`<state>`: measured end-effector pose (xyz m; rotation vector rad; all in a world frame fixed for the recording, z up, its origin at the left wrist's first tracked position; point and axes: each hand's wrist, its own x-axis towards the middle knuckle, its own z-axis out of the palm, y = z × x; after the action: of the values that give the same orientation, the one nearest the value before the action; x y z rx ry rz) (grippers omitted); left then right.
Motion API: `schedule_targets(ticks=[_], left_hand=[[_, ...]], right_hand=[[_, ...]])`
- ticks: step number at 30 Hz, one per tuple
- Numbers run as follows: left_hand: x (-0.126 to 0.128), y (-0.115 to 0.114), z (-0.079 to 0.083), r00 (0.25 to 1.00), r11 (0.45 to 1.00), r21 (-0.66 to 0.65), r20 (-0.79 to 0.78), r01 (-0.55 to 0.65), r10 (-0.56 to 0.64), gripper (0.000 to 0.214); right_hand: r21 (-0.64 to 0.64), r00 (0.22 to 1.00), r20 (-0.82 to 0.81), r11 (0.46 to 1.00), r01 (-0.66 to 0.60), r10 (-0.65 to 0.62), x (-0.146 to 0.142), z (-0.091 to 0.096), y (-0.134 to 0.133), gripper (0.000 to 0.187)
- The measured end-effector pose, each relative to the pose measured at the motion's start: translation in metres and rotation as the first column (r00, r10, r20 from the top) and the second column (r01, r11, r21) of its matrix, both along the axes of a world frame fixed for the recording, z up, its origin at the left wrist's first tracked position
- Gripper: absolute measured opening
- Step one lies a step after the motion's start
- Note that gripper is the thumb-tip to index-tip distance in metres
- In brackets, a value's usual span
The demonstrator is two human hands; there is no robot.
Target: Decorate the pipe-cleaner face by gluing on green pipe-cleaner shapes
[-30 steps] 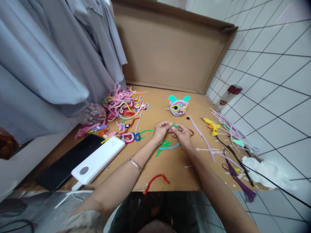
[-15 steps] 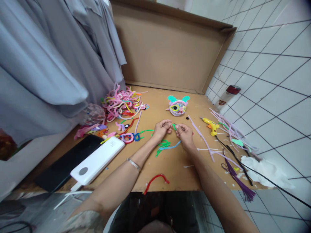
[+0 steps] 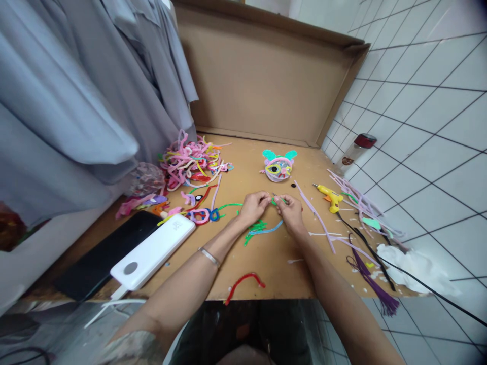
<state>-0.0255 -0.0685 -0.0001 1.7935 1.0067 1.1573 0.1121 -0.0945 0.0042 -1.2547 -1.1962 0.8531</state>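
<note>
My left hand (image 3: 255, 207) and my right hand (image 3: 289, 210) meet over the middle of the board, fingertips pinched close together. Between them is a small green pipe cleaner piece (image 3: 274, 201), partly hidden by the fingers. Both hands are closed on it. Below my left wrist lie several short green pipe cleaner pieces (image 3: 255, 229) in a loose heap. A light blue pipe cleaner (image 3: 271, 230) curves from that heap toward my right hand. Beyond my hands sits a round decorated head (image 3: 279, 170) with green ears and one yellow-rimmed eye.
A pink tangle of pipe cleaners (image 3: 190, 159) is at the back left. Nearer stand a white power bank (image 3: 154, 251) and a black slab (image 3: 110, 253). On the right lie a yellow glue gun (image 3: 332, 197), a purple tassel (image 3: 375, 289) and white tissue (image 3: 414, 268). A red pipe cleaner (image 3: 245, 279) lies in front.
My left hand has turned slightly and its fingers have shifted a little downward. The green piece between my fingertips has changed angle. The things on the board stay where they were.
</note>
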Motion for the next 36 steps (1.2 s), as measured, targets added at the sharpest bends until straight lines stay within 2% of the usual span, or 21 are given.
schedule_targets(ticks=[6, 11, 14, 18, 22, 27, 32, 36], left_hand=[[0.004, 0.003, -0.003, 0.977, 0.985, -0.174, 0.209, -0.005, 0.042, 0.017], [0.003, 0.009, -0.005, 0.953, 0.967, -0.251, 0.28, -0.041, 0.113, 0.016], [0.002, 0.01, -0.007, 0.961, 0.967, -0.252, 0.251, -0.047, 0.112, 0.018], [0.003, 0.009, -0.01, 0.989, 0.977, -0.205, 0.125, -0.054, 0.081, 0.022], [0.003, 0.008, -0.01, 0.995, 0.984, -0.165, 0.062, -0.067, 0.078, 0.021], [0.003, 0.009, -0.006, 0.993, 0.984, -0.143, 0.043, -0.106, 0.113, 0.022], [0.004, 0.014, -0.007, 0.984, 0.976, -0.158, 0.076, -0.15, 0.163, 0.022], [0.004, 0.02, -0.01, 0.973, 0.969, -0.162, 0.104, -0.185, 0.204, 0.022]], right_hand=[[0.017, 0.992, -0.115, 0.999, 0.048, -0.045, 0.002, 0.0, 0.002, 0.039], [0.071, 0.995, -0.065, 0.995, 0.076, -0.071, 0.003, -0.008, 0.005, 0.035], [0.137, 0.992, 0.018, 0.983, 0.119, -0.122, 0.002, -0.01, 0.003, 0.031], [0.233, 0.983, 0.096, 0.963, 0.132, -0.158, 0.0, -0.011, 0.001, 0.032], [0.237, 0.974, 0.143, 0.962, 0.136, -0.173, 0.0, -0.015, 0.002, 0.02], [0.187, 0.979, 0.05, 0.965, 0.183, -0.196, -0.007, -0.019, 0.005, 0.021], [0.251, 0.953, 0.002, 0.923, 0.291, -0.302, -0.03, -0.01, 0.01, 0.018], [0.25, 0.946, -0.076, 0.912, 0.325, -0.316, -0.043, -0.008, 0.022, 0.018]])
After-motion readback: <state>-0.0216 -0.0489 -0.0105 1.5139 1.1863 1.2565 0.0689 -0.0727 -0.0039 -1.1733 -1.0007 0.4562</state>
